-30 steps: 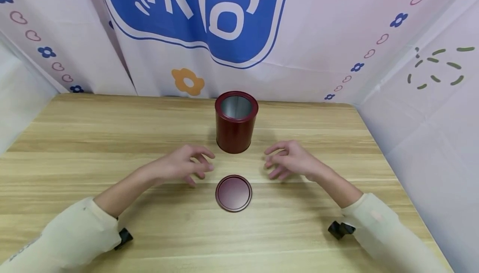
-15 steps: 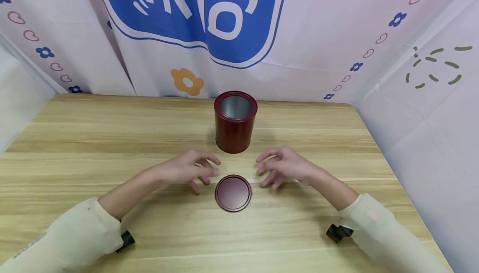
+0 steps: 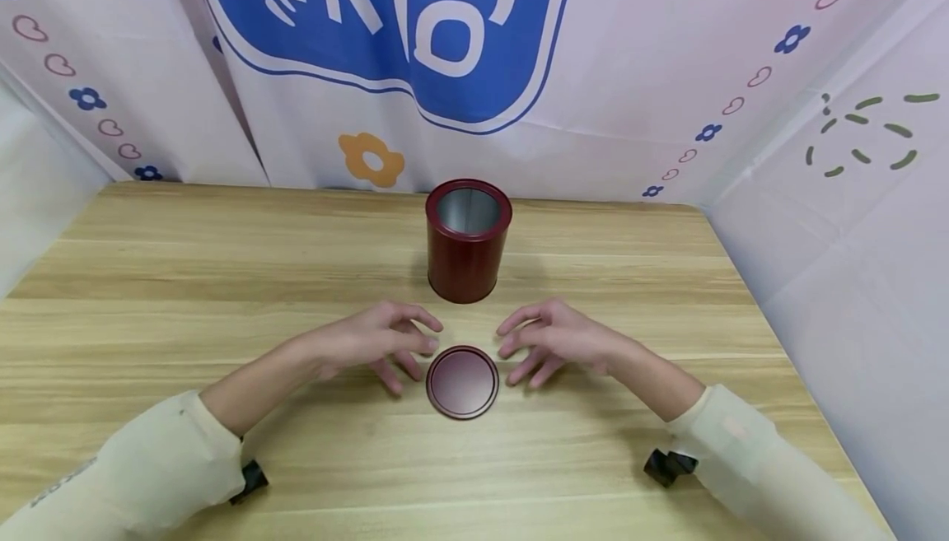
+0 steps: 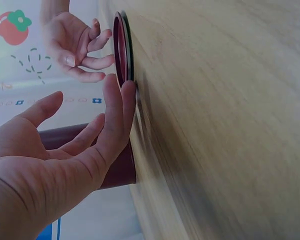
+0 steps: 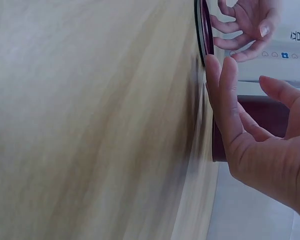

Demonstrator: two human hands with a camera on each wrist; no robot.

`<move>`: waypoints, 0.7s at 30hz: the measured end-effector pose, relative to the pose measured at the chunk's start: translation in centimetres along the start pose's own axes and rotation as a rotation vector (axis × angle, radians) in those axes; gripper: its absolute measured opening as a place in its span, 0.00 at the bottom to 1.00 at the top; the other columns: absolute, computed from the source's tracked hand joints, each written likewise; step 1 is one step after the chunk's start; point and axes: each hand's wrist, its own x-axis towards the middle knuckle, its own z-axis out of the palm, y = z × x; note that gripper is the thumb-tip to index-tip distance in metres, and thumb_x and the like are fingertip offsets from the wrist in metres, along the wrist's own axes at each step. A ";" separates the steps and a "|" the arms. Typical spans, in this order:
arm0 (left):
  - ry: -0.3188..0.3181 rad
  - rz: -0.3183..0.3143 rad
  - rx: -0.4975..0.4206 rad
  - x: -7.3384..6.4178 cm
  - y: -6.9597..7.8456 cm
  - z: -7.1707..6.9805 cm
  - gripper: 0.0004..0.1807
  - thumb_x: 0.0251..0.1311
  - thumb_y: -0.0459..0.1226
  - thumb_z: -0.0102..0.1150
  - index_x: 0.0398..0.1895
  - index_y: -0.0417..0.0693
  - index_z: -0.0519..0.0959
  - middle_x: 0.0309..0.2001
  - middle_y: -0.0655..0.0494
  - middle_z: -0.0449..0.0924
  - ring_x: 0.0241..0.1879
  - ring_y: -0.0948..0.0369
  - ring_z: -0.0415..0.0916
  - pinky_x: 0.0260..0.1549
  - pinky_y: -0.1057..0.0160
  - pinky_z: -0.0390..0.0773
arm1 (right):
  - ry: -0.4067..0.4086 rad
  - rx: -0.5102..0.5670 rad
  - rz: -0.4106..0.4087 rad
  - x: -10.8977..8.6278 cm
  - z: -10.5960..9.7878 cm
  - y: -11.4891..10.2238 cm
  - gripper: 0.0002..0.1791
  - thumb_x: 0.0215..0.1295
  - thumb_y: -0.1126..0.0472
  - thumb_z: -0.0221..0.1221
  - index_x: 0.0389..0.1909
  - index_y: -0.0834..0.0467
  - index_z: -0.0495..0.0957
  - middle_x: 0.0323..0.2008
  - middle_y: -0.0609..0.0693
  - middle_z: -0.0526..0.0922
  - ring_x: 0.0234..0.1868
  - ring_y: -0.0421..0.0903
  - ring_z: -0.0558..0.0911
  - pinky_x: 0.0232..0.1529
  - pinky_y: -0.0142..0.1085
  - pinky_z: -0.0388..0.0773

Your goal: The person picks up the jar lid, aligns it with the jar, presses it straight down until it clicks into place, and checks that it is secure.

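Note:
A round dark red lid (image 3: 463,383) lies flat on the wooden table, in front of an uncovered dark red can (image 3: 465,269) with a silvery inside. My left hand (image 3: 371,337) hovers just left of the lid, fingers spread and loosely bent. On the other side, my right hand (image 3: 559,337) mirrors it, its fingertips a short way from the lid's right rim. Both hands hold nothing. In the left wrist view the lid (image 4: 123,47) stands between the two hands, near the fingertips. The right wrist view shows the can (image 5: 260,125) partly hidden behind my right hand.
The wooden table (image 3: 296,244) ends at the back against a printed cloth (image 3: 608,113) with a blue sign. Another white cloth (image 3: 830,228) hangs along the right edge. Small black devices (image 3: 670,467) sit under both sleeves.
Both hands have moved inward and slightly nearer the person, closing in on the lid from either side. The can and the lid have stayed in place.

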 end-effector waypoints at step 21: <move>-0.001 -0.013 -0.084 0.2 -0.2 0.2 0.28 0.73 0.37 0.55 0.70 0.29 0.64 0.59 0.33 0.72 0.47 0.46 0.85 0.38 0.52 0.89 | -0.044 0.050 0.018 0.1 0.7 0.4 0.22 0.74 0.63 0.58 0.63 0.71 0.71 0.52 0.62 0.84 0.43 0.59 0.90 0.40 0.48 0.89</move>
